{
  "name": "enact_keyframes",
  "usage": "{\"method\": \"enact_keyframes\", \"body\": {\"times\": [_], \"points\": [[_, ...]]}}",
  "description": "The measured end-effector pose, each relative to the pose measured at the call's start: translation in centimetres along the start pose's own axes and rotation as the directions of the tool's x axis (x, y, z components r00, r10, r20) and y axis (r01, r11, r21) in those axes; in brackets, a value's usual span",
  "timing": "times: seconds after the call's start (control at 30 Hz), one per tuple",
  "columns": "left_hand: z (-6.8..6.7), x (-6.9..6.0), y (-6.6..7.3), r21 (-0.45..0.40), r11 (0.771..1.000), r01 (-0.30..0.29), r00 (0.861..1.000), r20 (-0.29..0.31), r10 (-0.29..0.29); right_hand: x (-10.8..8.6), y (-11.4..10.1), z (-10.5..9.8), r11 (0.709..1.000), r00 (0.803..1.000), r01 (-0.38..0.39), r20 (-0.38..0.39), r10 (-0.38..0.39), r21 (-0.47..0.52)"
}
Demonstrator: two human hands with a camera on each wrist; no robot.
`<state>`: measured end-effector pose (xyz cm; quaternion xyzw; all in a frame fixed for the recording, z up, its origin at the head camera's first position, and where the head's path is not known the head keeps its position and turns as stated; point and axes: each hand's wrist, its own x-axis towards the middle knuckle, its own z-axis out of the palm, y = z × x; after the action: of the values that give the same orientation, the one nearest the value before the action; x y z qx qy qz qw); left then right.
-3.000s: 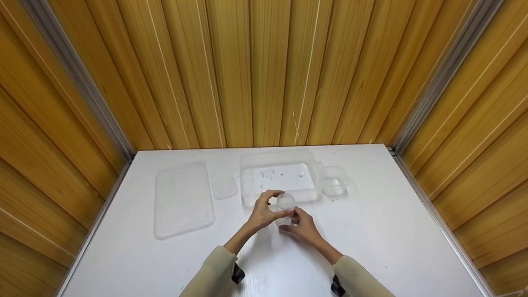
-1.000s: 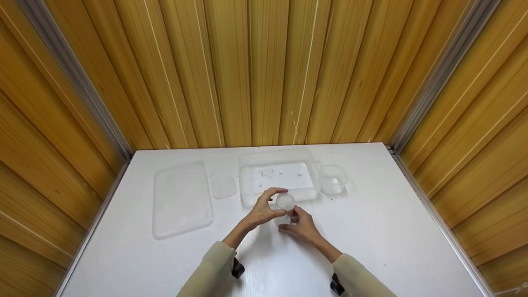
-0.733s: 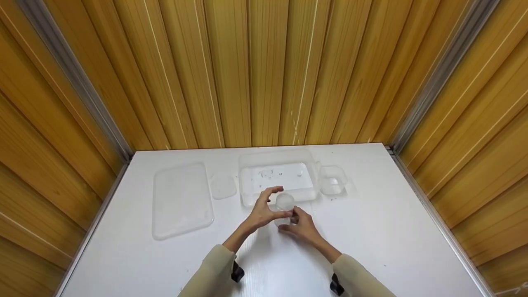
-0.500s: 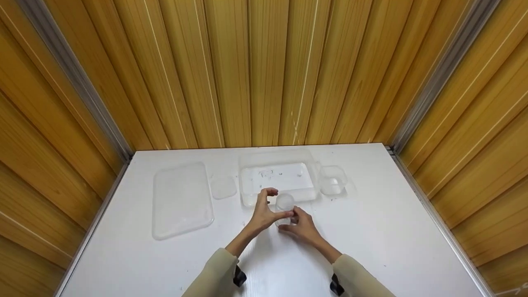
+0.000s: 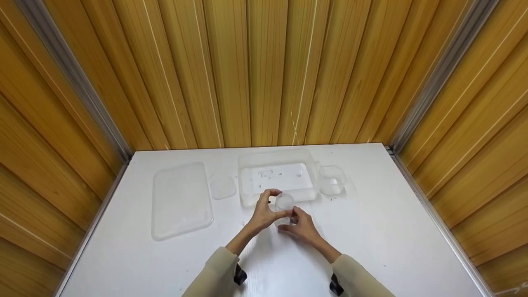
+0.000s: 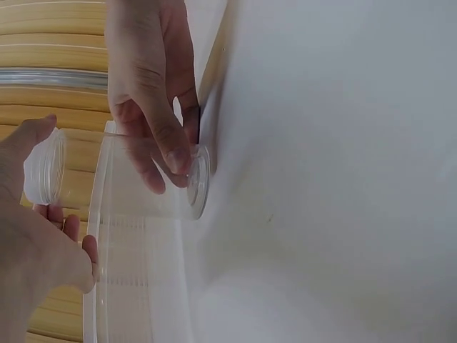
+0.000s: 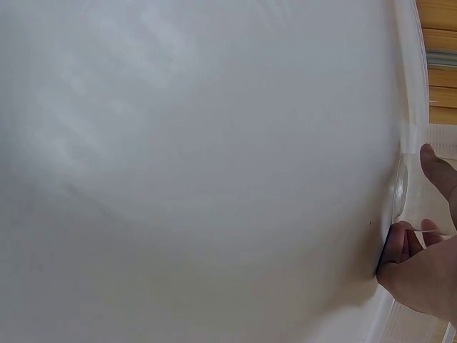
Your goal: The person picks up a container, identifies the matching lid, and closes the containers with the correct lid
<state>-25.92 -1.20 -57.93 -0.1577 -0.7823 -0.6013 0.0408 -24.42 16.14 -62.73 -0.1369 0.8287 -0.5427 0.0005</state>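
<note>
A clear cylindrical plastic jar [image 6: 128, 171] stands upright on the white table, with a ribbed, cloudy screw lid [image 6: 41, 171] on top. In the head view my left hand [image 5: 262, 215] holds that lid [image 5: 284, 201], thumb on the near side and fingertips on the far side. My right hand [image 5: 304, 225] grips the lower part of the jar; in the left wrist view the right hand [image 6: 153, 86] has its thumb and fingers around the jar close to its base. The right wrist view shows the jar's base [image 7: 400, 189] on the table beside my right hand [image 7: 423, 277].
Behind the hands sits a large clear plastic box [image 5: 246, 197] with several small specks on its bottom. To its right stands a small clear container [image 5: 332, 181]. A small lid [image 5: 223, 188] and a large flat lid [image 5: 181, 202] lie leftward. Wooden-panel walls enclose the table.
My left hand's fingers have spread away from the lid and come back onto it, while its thumb stays near the same spot. The right hand and the jar keep their place.
</note>
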Motion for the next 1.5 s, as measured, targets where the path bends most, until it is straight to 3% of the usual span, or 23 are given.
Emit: {"method": "enact_keyframes", "body": {"times": [0.33,0.37,0.47,0.57,0.67,0.83,1.0,1.23,1.5], "points": [[-1.1,0.6,-0.1,-0.015,1.0,-0.012,0.99,0.143,0.014,0.1,0.1,-0.2,1.0,1.0,-0.018,0.015,0.018,-0.014],[-1.3,0.5,0.4,-0.033,0.999,-0.015,0.987,0.158,0.02,0.1,0.0,-0.2,1.0,1.0,-0.025,0.013,0.026,-0.005],[-1.4,0.5,0.4,0.016,0.998,-0.058,0.983,0.175,0.054,0.1,0.0,-0.1,1.0,1.0,-0.028,0.013,0.028,-0.007],[-1.3,0.2,0.4,0.101,0.987,-0.122,0.982,0.157,0.105,0.2,-0.2,-0.1,1.0,1.0,-0.014,0.011,0.015,-0.016],[-0.6,0.0,0.0,0.162,0.975,-0.15,0.986,0.097,0.135,0.2,-0.2,-0.3,0.998,1.0,-0.007,0.008,0.007,-0.055],[0.2,-0.2,0.2,0.16,0.982,-0.101,0.994,-0.016,0.105,0.3,-0.3,-0.3,0.996,1.0,-0.015,-0.002,0.015,-0.084],[0.6,-0.4,0.3,0.156,0.987,-0.036,0.997,-0.064,0.047,0.1,-0.3,-0.1,0.999,1.0,-0.021,0.004,0.021,-0.044],[0.5,0.0,0.4,0.126,0.991,-0.034,0.998,-0.046,0.04,0.2,-0.3,-0.2,1.0,1.0,-0.031,0.005,0.031,0.005],[-0.4,0.1,0.2,0.113,0.992,-0.048,0.998,0.051,0.042,0.2,-0.2,-0.2,1.0,1.0,-0.005,0.026,0.006,-0.027]]}}
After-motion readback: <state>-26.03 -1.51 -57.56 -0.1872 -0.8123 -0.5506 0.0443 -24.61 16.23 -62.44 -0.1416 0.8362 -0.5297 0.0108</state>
